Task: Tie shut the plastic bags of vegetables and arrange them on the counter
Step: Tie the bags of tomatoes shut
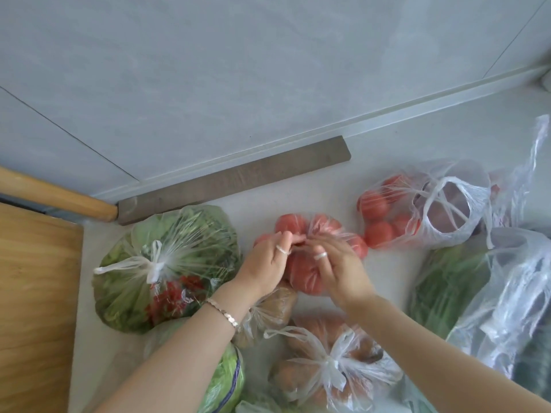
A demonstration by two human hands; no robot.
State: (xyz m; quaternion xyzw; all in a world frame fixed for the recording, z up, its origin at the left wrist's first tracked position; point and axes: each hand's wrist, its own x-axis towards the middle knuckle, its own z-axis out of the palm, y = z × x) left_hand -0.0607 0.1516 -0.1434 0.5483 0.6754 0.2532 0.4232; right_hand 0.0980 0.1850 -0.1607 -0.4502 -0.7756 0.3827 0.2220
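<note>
A clear plastic bag of red tomatoes (304, 272) lies in the middle of the pale counter (372, 144). My left hand (268, 263) and my right hand (340, 269) meet over its top, and each pinches the thin plastic of the bag's neck. A knotted bag of leafy greens and red chillies (161, 269) sits to the left. A second bag of tomatoes (396, 216) lies open at the right. A knotted bag of brown vegetables (331, 368) is near me.
A wooden board (32, 308) covers the left side. A grey strip with a wooden handle (238, 178) lies along the wall. Loose bags of long green vegetables (465, 281) crowd the right. Another green bag (226, 383) and a small brown bag (277, 305) lie under my left arm.
</note>
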